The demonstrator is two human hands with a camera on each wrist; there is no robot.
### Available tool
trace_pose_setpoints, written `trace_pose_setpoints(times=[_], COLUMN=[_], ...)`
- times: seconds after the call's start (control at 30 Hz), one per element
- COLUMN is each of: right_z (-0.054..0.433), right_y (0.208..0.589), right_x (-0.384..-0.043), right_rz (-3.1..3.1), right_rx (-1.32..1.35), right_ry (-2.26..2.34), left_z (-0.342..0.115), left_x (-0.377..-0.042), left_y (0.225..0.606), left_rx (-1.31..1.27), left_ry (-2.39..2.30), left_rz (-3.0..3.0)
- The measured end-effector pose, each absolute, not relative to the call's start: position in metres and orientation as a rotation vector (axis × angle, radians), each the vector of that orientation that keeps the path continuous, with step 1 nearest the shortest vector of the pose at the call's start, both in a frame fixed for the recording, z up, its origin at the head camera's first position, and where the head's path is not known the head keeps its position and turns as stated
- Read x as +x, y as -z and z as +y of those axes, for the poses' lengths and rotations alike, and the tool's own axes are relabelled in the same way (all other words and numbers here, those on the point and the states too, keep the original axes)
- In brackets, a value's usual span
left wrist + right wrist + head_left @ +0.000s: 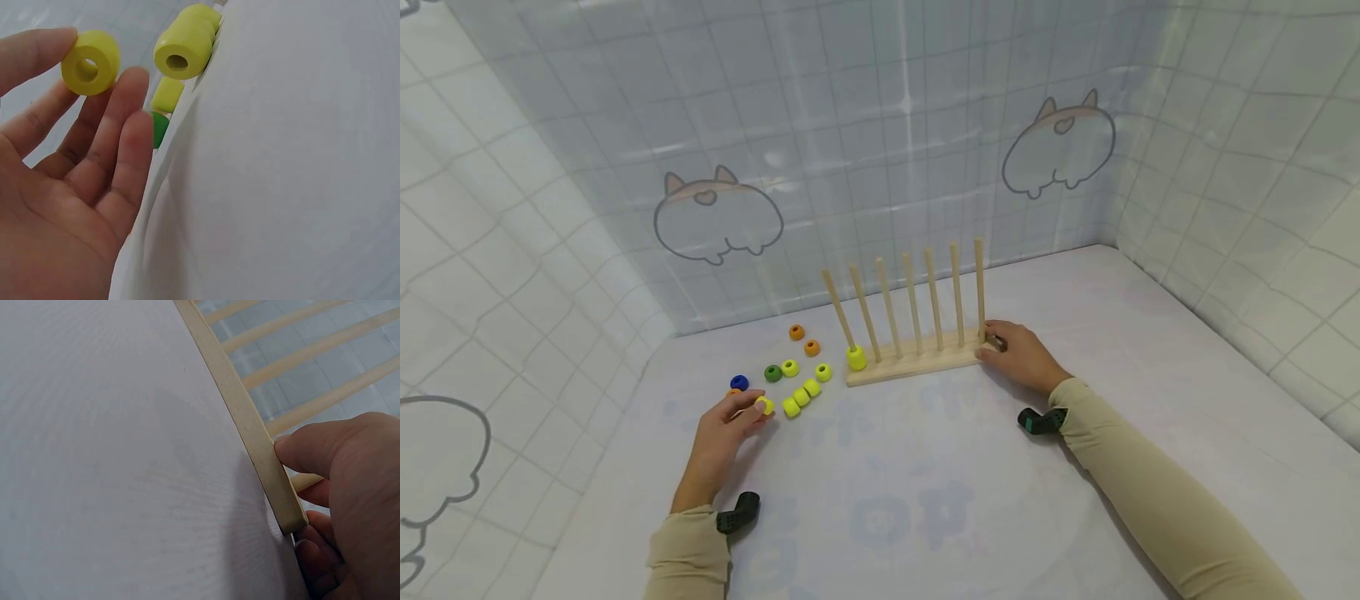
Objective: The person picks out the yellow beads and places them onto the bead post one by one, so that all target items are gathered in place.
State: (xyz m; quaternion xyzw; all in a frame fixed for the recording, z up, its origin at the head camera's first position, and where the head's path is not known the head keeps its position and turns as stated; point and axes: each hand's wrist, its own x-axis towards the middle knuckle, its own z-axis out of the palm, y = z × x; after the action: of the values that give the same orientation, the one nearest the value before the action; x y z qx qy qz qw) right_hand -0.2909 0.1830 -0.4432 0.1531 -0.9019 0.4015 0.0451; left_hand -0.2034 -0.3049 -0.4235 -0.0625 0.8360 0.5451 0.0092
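My left hand [709, 450] pinches a yellow bead [107, 55] between thumb and index finger, the other fingers extended; the bead's hole shows in the left wrist view. At its fingertips in the head view lie several loose yellow beads [802, 397]. A wooden peg rack [917, 365] stands upright on the table with a row of several pegs. One yellow bead [856, 360] sits at the bottom of its leftmost peg. My right hand [1024, 358] grips the rack's right end, its thumb [306, 449] against the base and its fingers curled behind, partly hidden.
Beyond the left hand are a green bead [772, 377], two orange beads [812, 351] and a blue bead [737, 383]. Another orange bead is partly covered by that hand. A white cloth [940, 467] covers the table, with grid-patterned curtain walls [865, 125] behind and beside it.
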Motion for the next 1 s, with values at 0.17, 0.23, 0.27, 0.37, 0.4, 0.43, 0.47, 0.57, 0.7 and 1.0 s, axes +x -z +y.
trace_pose_setpoints(times=[0.17,0.23,0.27,0.37,0.4,0.43,0.47,0.57,0.7,1.0], right_z=[0.1828,0.1829,0.1829,0.1826,0.1827,0.1827,0.1827,0.1828,0.1827,0.1828], right_y=[0.4423,0.4421,0.4421,0.4432,0.4436,0.4439,0.4441,0.4442,0.4442,0.444], right_x=[-0.2892,-0.2885,-0.2885,-0.2899,-0.2905,-0.2907,-0.2909,-0.2908,-0.2915,-0.2916], right_rz=[-2.77,-2.774,-2.774,-2.77,-2.77,-2.77,-2.771,-2.771,-2.76,-2.754], right_rx=[0.453,0.447,0.446,0.449,0.451,0.452,0.453,0.455,0.451,0.457], right_ry=[-1.222,-1.221,-1.221,-1.219,-1.218,-1.216,-1.216,-1.221,-1.228,-1.224], left_z=[-0.3014,-0.3009,-0.3008,-0.3007,-0.3007,-0.3006,-0.3004,-0.2997,-0.2986,-0.2977], left_x=[-0.2048,-0.2051,-0.2052,-0.2057,-0.2057,-0.2057,-0.2058,-0.2056,-0.2059,-0.2064], left_y=[0.4234,0.4236,0.4238,0.4246,0.4249,0.4253,0.4257,0.4263,0.4263,0.4258], left_rx=[-0.214,-0.215,-0.213,-0.204,-0.201,-0.199,-0.2,-0.218,-0.244,-0.233], left_ry=[-1.723,-1.733,-1.742,-1.782,-1.796,-1.81,-1.82,-1.843,-1.856,-1.848], left_rz=[2.61,2.611,2.611,2.604,2.598,2.591,2.586,2.569,2.568,2.578])
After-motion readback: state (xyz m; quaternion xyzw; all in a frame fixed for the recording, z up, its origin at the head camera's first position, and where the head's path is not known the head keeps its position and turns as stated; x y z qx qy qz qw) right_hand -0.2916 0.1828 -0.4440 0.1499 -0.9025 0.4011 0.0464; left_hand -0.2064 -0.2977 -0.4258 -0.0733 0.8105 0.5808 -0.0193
